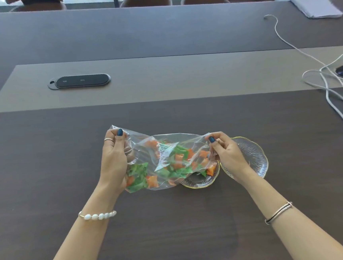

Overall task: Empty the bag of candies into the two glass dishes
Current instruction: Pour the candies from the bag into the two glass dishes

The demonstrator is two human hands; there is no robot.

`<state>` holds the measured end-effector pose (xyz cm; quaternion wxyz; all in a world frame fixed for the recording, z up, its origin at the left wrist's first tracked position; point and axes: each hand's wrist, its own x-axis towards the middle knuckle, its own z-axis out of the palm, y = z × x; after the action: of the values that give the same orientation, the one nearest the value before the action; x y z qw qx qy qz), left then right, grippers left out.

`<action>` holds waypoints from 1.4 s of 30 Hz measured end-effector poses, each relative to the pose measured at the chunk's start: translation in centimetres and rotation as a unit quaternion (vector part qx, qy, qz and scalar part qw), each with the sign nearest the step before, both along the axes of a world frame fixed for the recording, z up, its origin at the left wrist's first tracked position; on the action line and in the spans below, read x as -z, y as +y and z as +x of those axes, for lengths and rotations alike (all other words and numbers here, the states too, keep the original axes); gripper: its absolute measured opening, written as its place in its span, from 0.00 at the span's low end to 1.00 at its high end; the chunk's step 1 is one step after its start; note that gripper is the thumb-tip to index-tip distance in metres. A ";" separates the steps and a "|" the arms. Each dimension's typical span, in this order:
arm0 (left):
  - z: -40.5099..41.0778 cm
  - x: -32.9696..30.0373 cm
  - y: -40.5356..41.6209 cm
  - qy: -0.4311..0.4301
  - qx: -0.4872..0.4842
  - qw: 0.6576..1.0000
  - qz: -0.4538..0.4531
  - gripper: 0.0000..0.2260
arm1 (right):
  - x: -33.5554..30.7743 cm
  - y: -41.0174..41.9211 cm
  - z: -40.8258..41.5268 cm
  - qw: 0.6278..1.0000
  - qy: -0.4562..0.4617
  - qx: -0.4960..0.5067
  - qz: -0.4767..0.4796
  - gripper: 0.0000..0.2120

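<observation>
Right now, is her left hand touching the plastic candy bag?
Touching. The head view shows the left hand pinching the clear bag at its upper left corner, thumb pressed on the plastic, with fingers visible through the film behind it.

You hold the bag (pixel 165 161) above the table (pixel 65 160), your left hand (pixel 114 166) at its left end, your right hand (pixel 228 156) at its right end. The candies (pixel 175 164) lie in the bag. One dish (pixel 200 180) sits under the bag's right end; the second dish (pixel 251 156) sits just right of it, behind your right hand. Cables (pixel 326 79) lie far right of the bag.
</observation>
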<state>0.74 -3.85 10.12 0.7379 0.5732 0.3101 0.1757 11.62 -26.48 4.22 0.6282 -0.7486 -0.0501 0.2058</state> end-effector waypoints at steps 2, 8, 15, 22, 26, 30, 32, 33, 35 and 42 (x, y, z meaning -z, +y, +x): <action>-0.4 -0.5 0.4 -0.009 -0.007 1.000 -0.008 0.10 | -0.1 0.5 -0.1 1.000 0.001 -0.016 -0.011 0.10; -0.5 -0.7 0.9 -0.020 0.009 1.000 -0.016 0.10 | -0.1 0.3 -0.6 1.000 0.010 0.010 -0.025 0.11; -0.5 -1.6 0.8 -0.040 0.022 0.999 -0.029 0.11 | -1.3 0.2 -0.8 0.999 -0.003 0.033 0.002 0.10; -1.0 -1.9 1.5 -0.038 0.010 0.999 -0.023 0.12 | -1.8 1.2 -0.9 1.000 -0.006 0.029 -0.010 0.11; -1.3 -2.0 1.9 -0.033 -0.005 0.999 -0.016 0.12 | -2.4 1.8 -0.9 0.999 -0.029 0.023 -0.022 0.11; -1.7 -2.0 2.7 -0.033 -0.019 0.999 -0.022 0.12 | -3.6 2.3 -0.9 0.999 -0.045 0.007 -0.009 0.11; -2.0 -2.2 2.9 -0.035 -0.027 0.999 -0.023 0.12 | -4.3 2.5 -0.8 0.999 -0.052 0.007 0.007 0.11; -2.1 -2.3 3.0 -0.036 -0.031 0.999 -0.022 0.12 | -4.5 2.6 -0.8 0.998 -0.055 0.010 0.009 0.10; -2.3 -2.7 3.2 -0.039 -0.038 0.998 -0.016 0.12 | -4.5 2.5 -0.6 0.998 -0.054 0.020 -0.001 0.10; -2.7 -3.0 3.2 -0.040 -0.037 0.998 -0.029 0.11 | -4.2 1.7 -0.9 0.999 -0.046 0.022 -0.018 0.10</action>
<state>-1.99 -0.66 13.11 0.7593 0.5318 0.3064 0.2164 10.71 -24.77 8.42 0.6159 -0.7695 -0.0591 0.1582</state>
